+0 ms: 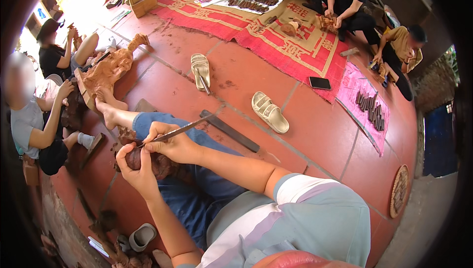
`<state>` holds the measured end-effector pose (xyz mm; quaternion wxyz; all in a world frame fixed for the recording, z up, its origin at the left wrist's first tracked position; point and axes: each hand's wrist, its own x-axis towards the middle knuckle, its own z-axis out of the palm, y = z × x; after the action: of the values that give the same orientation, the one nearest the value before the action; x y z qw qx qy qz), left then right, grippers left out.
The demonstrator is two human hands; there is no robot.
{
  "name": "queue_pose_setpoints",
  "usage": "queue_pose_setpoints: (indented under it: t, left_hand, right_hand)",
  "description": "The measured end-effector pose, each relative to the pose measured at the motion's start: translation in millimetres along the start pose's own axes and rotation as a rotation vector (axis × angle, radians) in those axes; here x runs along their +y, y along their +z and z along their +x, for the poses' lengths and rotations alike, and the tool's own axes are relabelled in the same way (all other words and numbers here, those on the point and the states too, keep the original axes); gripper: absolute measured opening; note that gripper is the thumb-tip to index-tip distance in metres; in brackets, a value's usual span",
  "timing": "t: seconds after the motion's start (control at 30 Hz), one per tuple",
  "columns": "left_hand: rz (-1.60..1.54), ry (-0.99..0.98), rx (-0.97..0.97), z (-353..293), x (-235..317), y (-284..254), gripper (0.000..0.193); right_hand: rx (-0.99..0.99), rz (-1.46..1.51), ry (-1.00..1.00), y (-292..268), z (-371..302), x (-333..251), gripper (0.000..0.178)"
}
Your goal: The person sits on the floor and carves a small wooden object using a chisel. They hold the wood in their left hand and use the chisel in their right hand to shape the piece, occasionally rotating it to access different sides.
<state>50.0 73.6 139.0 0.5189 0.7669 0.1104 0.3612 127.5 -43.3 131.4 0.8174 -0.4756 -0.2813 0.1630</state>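
My right hand (172, 142) grips a long, narrow dark file (189, 126), its free end pointing up and to the right. My left hand (138, 169) is curled, with thumb and forefinger pinched at the file's other tip. Beneath and behind the fingers, a reddish-brown carved wooden piece (162, 166) rests against my blue trousers. The hands hide much of this piece, and I cannot tell whether the file touches it.
A dark flat bar (230, 131) lies beyond my leg. Tan sandals (270, 112), one with a chisel-like tool (202, 82) on it, lie on red tiles. A large wood carving (111, 73) stands left. A pink cloth (351, 78) bears several tools; co-workers sit around a red mat (276, 46).
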Motion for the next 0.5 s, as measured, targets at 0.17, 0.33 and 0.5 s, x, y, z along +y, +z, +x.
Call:
queue_pose_setpoints:
  t: [0.17, 0.33, 0.5]
  left_hand:
    - [-0.208, -0.039, -0.067, -4.9, 8.3, -6.7, 0.032]
    - [0.007, 0.016, -0.012, 1.3, 10.3, -0.7, 0.032]
    - [-0.318, -0.086, -0.091, -0.5, 13.2, -13.4, 0.035]
  right_hand:
    - [-0.070, -0.098, -0.115, 8.9, -13.1, -1.6, 0.014]
    - [-0.012, 0.030, 0.009, -6.8, -3.0, 8.8, 0.009]
    - [-0.087, 0.011, -0.009, 7.7, -10.8, -1.2, 0.014]
